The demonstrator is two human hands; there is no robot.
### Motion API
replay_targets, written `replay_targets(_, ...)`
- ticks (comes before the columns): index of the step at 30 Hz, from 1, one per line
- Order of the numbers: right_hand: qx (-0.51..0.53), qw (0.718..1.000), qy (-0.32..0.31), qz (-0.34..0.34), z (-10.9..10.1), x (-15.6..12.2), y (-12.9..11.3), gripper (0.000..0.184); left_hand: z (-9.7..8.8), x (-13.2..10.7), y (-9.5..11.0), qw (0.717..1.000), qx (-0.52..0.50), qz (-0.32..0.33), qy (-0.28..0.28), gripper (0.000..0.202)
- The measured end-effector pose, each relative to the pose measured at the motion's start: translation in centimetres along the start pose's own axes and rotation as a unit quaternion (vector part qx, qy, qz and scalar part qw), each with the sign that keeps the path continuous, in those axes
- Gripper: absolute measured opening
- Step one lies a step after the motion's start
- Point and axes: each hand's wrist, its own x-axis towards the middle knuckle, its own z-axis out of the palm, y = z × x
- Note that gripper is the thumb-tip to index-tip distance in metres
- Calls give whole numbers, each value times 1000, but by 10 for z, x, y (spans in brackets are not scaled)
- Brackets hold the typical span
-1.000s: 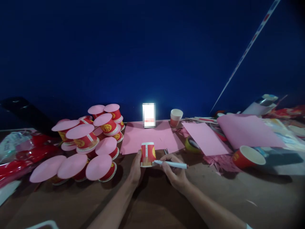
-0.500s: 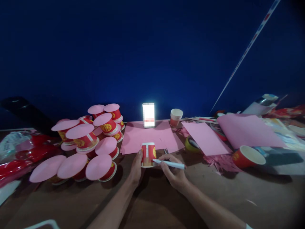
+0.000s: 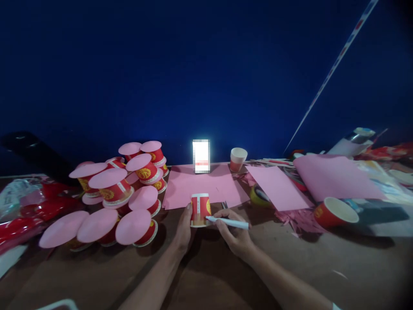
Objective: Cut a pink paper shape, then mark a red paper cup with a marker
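A red paper cup [image 3: 200,209] stands upside down at the near edge of a pink paper sheet [image 3: 206,186]. My left hand [image 3: 184,230] grips the cup's left side and steadies it. My right hand [image 3: 235,234] is closed round a white pen [image 3: 228,222] whose tip touches the cup's lower right rim.
A pile of red cups capped with pink paper discs [image 3: 124,196] lies at the left. More pink sheets [image 3: 279,187] and a red cup on its side [image 3: 335,212] are at the right. A lit phone [image 3: 201,156] and an upright cup [image 3: 238,159] stand at the back. Red plastic bags [image 3: 26,211] lie far left.
The pen and my right hand have shifted slightly left along the cup's rim. The cup and my left hand stay put.
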Motion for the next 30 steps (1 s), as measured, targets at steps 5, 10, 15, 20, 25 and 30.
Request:
replay_targets(5, 3, 1000, -8, 10, 0, -1, 1, 10, 1, 0, 1, 1000, 3, -5, 22, 41)
replay_targets(10, 6, 1000, 15, 11, 1, -2, 1, 10, 3, -1, 2, 1000, -7, 11, 13, 44)
replay_targets(15, -2, 1000, 17, 0, 0, -1, -1, 11, 1, -1, 1, 1000, -4, 5, 15, 43)
replay_targets(20, -4, 1000, 4, -3, -1, 0, 2, 11, 2, -2, 3, 1000, 12, 7, 9, 43)
replay_targets(25, -14, 1000, 1, 0, 0, -1, 2, 11, 2, -1, 3, 1000, 13, 12, 11, 40)
replay_targets(30, -12, 1000, 10, 6, 1, -2, 3, 11, 1, 0, 0, 999, 25, 20, 4, 41)
